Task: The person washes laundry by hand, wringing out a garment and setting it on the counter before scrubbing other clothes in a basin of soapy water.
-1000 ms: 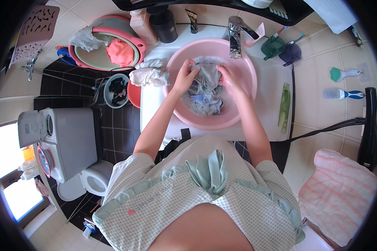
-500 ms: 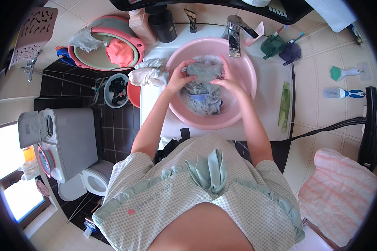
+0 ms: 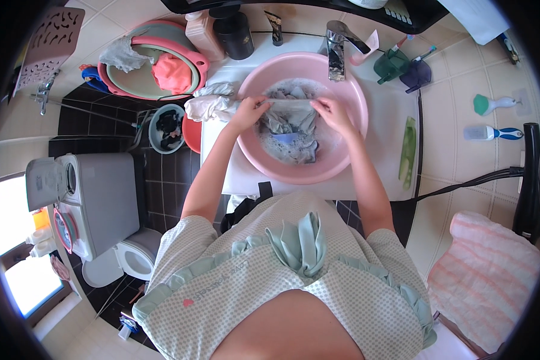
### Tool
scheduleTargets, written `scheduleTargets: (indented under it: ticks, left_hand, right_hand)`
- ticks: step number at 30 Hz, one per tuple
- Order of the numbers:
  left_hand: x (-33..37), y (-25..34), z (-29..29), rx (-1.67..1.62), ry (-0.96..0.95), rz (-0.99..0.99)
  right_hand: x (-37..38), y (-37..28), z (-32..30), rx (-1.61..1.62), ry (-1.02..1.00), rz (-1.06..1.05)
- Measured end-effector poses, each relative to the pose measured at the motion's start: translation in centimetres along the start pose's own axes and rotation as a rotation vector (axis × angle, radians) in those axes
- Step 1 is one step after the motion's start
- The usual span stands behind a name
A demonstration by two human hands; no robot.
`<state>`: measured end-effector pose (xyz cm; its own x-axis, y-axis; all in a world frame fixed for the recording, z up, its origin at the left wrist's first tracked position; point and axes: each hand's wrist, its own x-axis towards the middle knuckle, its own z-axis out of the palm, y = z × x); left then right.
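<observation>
A pink basin (image 3: pixel 353 96) sits in the white sink counter, holding sudsy water and wet greyish laundry. Between my hands, the top edge of a wet grey garment (image 3: pixel 291 111) is stretched nearly straight over the suds. My left hand (image 3: pixel 252 113) pinches its left end near the basin's left side. On the other side, my right hand (image 3: pixel 335 114) grips the right end with fingers closed. Below the garment, a bluish piece of cloth (image 3: pixel 286 138) shows among the foam. The lower part of the laundry is underwater and hard to make out.
A chrome faucet (image 3: pixel 337 51) reaches over the basin's back rim. Wrung white cloths (image 3: pixel 211 107) lie at the counter's left, beside a larger pink-rimmed tub (image 3: pixel 201 66). A green comb (image 3: pixel 408 153) and toothbrush cups (image 3: pixel 392 66) stand to the right.
Both hands have moved apart, the left one leftward and the right one rightward. The garment, bunched between open fingers before, is now drawn taut along its upper edge.
</observation>
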<state>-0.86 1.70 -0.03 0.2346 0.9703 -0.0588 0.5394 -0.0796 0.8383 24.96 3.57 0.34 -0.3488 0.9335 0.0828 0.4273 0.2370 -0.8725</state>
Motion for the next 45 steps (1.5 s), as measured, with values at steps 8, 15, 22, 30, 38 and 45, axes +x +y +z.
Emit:
scheduleTargets:
  ticks: [8,15,22,30,38,45]
  left_hand:
    - [-0.2,3.1,-1.3,-0.779,-0.046,-0.163]
    - [-0.3,0.9,-0.9,-1.072,-0.163,-0.411]
    - [-1.2,0.5,0.6,-0.06,-0.13,-0.025]
    - [0.0,-3.3,1.9,-0.019,0.006,0.168]
    - [2.7,-2.9,5.7,-0.483,0.103,-0.327]
    - [2.0,-2.9,8.9,0.417,0.163,-0.441]
  right_hand:
    - [1.0,-3.7,-1.9,0.403,-0.052,0.145]
    - [0.6,-2.7,-1.0,0.454,-0.285,0.347]
    - [-0.5,0.3,-0.1,-0.353,-0.252,0.145]
    - [1.1,0.1,0.4,-0.229,-0.103,-0.032]
    - [3.3,4.9,4.2,0.098,-0.179,0.446]
    - [2.4,4.4,8.0,-0.706,-0.015,0.328]
